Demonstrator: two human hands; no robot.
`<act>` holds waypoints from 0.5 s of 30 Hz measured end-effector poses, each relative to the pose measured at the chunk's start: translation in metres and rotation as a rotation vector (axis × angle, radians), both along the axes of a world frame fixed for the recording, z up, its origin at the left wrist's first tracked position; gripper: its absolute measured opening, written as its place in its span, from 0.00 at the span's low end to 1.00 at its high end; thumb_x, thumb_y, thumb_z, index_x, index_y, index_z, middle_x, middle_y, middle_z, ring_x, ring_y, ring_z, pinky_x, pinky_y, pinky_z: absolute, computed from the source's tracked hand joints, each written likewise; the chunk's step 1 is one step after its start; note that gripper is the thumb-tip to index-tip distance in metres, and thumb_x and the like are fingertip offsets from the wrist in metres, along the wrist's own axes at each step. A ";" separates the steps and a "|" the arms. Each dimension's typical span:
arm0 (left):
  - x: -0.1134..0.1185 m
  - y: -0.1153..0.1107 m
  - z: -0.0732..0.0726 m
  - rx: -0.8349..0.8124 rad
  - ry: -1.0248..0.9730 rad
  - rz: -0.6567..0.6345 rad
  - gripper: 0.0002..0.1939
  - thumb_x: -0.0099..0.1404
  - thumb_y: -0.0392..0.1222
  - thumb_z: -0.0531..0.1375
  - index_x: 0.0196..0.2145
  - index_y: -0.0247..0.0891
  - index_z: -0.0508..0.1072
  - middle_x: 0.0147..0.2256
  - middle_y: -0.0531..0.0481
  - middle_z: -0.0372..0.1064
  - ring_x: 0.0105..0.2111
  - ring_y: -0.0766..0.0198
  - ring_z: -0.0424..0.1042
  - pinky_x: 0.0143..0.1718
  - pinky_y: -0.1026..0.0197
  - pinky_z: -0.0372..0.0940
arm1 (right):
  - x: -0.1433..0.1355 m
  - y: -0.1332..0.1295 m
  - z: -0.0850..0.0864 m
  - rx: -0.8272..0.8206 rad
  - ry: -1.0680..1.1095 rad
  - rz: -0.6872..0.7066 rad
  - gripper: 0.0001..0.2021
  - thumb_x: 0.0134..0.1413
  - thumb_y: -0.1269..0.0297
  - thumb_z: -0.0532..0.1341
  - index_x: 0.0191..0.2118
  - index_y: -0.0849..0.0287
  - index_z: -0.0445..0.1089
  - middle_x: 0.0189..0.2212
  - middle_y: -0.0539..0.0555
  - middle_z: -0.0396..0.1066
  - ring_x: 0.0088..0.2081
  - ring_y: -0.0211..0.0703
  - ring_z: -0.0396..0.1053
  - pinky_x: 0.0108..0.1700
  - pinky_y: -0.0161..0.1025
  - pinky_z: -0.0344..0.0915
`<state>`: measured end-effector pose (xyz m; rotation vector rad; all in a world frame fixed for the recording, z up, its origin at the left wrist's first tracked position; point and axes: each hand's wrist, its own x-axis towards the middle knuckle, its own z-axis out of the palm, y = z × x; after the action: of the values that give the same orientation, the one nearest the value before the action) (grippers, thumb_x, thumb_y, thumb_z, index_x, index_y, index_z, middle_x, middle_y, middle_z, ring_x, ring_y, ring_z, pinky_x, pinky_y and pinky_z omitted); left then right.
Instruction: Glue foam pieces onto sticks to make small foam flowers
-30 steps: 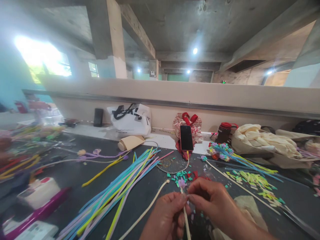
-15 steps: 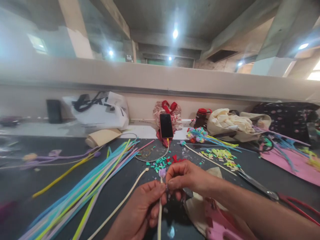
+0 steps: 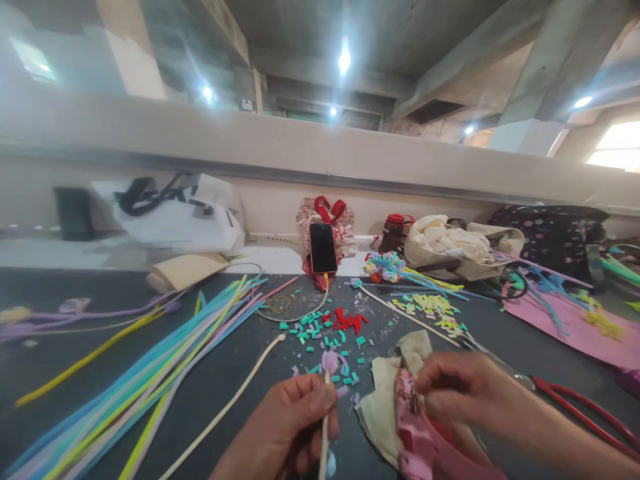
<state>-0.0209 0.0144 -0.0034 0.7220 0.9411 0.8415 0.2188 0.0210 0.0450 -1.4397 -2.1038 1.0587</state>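
Between the thumb and fingers of my left hand [image 3: 295,417] is a cream stem [image 3: 325,443], held upright, with a small lilac flower [image 3: 330,361] at its top. My right hand [image 3: 450,387] is over the nozzle end of a pink glue gun [image 3: 417,437], its fingers curled; whether they hold anything is hidden. The glue gun rests on a cream cloth [image 3: 383,393]. Just beyond my left hand lie small teal pieces [image 3: 313,323] and red pieces [image 3: 347,321] on the dark table [image 3: 220,373].
Long coloured stems [image 3: 165,373] and a loose cream stem [image 3: 235,399] lie left. A phone [image 3: 323,248] leans upright at the back. Red-handled scissors [image 3: 575,400], yellow pieces [image 3: 433,307] and a pink sheet [image 3: 545,313] are on the right.
My right hand has left the stem and moved right to the glue gun. My left hand still holds the stem. The view has shifted slightly to the right.
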 end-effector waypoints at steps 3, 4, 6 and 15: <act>0.013 0.001 -0.006 -0.020 -0.008 -0.158 0.17 0.48 0.50 0.62 0.19 0.32 0.67 0.17 0.52 0.67 0.13 0.78 0.56 0.14 0.73 0.46 | 0.015 -0.024 -0.008 0.192 -0.426 -0.024 0.06 0.42 0.64 0.60 0.30 0.57 0.68 0.27 0.51 0.69 0.27 0.41 0.67 0.26 0.33 0.62; 0.019 0.003 -0.007 -0.045 -0.010 -0.192 0.16 0.46 0.50 0.63 0.20 0.33 0.66 0.20 0.50 0.69 0.15 0.76 0.60 0.14 0.74 0.48 | 0.017 -0.028 -0.012 0.231 -0.513 -0.013 0.08 0.43 0.61 0.61 0.31 0.57 0.68 0.28 0.52 0.69 0.29 0.44 0.67 0.27 0.34 0.63; 0.030 0.006 -0.007 -0.077 0.006 -0.237 0.16 0.46 0.49 0.63 0.21 0.33 0.66 0.24 0.47 0.72 0.18 0.72 0.65 0.13 0.74 0.51 | 0.017 -0.032 -0.020 0.283 -0.598 0.021 0.11 0.43 0.58 0.61 0.34 0.56 0.68 0.31 0.54 0.70 0.33 0.47 0.68 0.30 0.36 0.65; 0.056 0.016 -0.014 -0.058 0.193 -0.158 0.12 0.50 0.47 0.58 0.26 0.35 0.63 0.27 0.48 0.70 0.23 0.65 0.70 0.14 0.70 0.59 | 0.028 -0.030 -0.034 0.277 -0.373 -0.018 0.07 0.42 0.66 0.60 0.32 0.55 0.69 0.30 0.52 0.68 0.33 0.43 0.67 0.34 0.33 0.64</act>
<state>0.0346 0.0302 -0.0172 0.8258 1.0612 0.6112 0.2463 -0.0093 0.0115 -1.6034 -2.3686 0.4891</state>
